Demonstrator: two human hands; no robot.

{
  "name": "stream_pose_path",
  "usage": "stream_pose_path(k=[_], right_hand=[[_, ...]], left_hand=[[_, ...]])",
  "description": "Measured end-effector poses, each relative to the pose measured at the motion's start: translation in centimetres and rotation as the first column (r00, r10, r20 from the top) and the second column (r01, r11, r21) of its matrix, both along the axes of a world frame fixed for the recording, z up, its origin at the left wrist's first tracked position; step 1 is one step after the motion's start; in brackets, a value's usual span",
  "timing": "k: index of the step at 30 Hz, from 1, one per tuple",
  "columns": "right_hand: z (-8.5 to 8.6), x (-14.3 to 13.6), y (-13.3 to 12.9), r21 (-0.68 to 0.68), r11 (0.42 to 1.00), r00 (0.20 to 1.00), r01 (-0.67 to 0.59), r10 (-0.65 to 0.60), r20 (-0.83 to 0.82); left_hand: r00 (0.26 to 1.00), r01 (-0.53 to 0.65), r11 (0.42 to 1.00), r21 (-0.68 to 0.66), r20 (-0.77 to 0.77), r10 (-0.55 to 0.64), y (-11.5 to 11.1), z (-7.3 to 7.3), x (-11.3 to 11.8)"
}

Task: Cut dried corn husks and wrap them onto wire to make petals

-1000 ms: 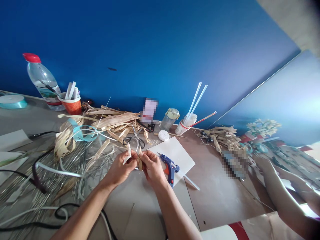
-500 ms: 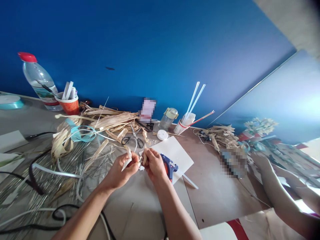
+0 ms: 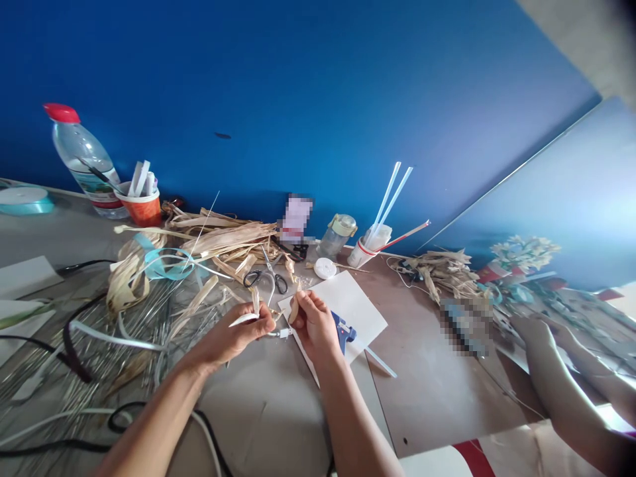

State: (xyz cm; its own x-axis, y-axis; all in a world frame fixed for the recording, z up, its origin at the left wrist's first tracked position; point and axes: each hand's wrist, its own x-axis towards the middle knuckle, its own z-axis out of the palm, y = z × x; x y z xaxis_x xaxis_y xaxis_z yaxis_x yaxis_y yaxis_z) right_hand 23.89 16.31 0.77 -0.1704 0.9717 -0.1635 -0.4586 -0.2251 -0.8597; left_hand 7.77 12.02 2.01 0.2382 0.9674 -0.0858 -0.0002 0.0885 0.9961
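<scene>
My left hand [image 3: 243, 334] is closed in a pinch on a pale strip of dried corn husk [image 3: 256, 301], whose whitish end [image 3: 242, 320] sticks out past the fingers. A short gap to the right, my right hand [image 3: 318, 324] pinches a small, rolled piece of dried husk [image 3: 295, 308] standing roughly upright. Partly hidden behind the right wrist, a blue glue gun [image 3: 345, 331] lies on a sheet of white paper [image 3: 365, 311]. Black-handled scissors [image 3: 268, 281] rest just beyond the hands, and a white USB plug [image 3: 285, 333] lies between them.
Husk strips [image 3: 233, 238] pile up behind. Thin wires [image 3: 149, 331] and cables spread leftward. A bottle [image 3: 89, 165], an orange cup [image 3: 144, 211], a jar [image 3: 338, 235] and a cup of glue sticks [image 3: 365, 252] stand along the blue partition. Another person's arm [image 3: 556, 377] is at right.
My hands, close together before, have moved apart. The left shifted slightly left and the right slightly right, each keeping its husk piece. The USB plug between them now shows more clearly.
</scene>
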Motion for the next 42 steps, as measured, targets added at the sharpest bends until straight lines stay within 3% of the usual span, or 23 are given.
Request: stream_pose_path(k=[6, 10, 14, 18, 23, 27, 33, 38, 42], right_hand=[[-0.2, -1.0, -0.9, 0.082, 0.988, 0.964, -0.130, 0.107, 0.242], [0.2, -1.3, -1.3, 0.111, 0.982, 0.925, -0.153, 0.103, 0.366], [0.2, -1.5, -1.5, 0.127, 0.984, 0.931, -0.126, 0.073, 0.358], [-0.2, -1.4, -1.4, 0.113, 0.981, 0.949, -0.159, 0.121, 0.291], [-0.2, -0.9, -1.0, 0.032, 0.990, 0.981, -0.138, 0.132, 0.143], [0.1, -0.7, -0.9, -0.025, 0.980, 0.975, -0.196, 0.198, 0.097], [-0.2, -0.7, -0.8, 0.002, 0.989, 0.984, -0.145, 0.144, 0.105], [-0.3, -0.6, -0.8, 0.039, 0.976, 0.953, -0.214, 0.200, 0.227], [-0.5, -0.7, -0.7, 0.060, 0.994, 0.957, -0.096, 0.076, 0.280]], left_hand=[[0.973, -0.142, 0.982, -0.122, 0.165, 0.161, 1.1, -1.3, 0.9], [0.952, -0.103, 0.976, -0.192, 0.265, 0.152, 1.3, -2.4, 0.8], [0.939, -0.023, 0.970, -0.243, 0.327, 0.104, 1.2, -2.3, 0.9], [0.919, 0.003, 0.967, -0.255, 0.382, 0.097, 1.3, -2.2, 1.0], [0.880, -0.011, 0.950, -0.313, 0.449, 0.158, 1.5, -2.5, 0.8], [0.866, -0.010, 0.948, -0.319, 0.472, 0.168, 1.5, -2.6, 0.7], [0.884, -0.056, 0.943, -0.329, 0.422, 0.200, 1.3, -2.6, 0.8], [0.899, -0.070, 0.948, -0.310, 0.392, 0.195, 1.1, -2.4, 0.9], [0.905, -0.090, 0.947, -0.308, 0.372, 0.207, 1.1, -2.4, 0.9]])
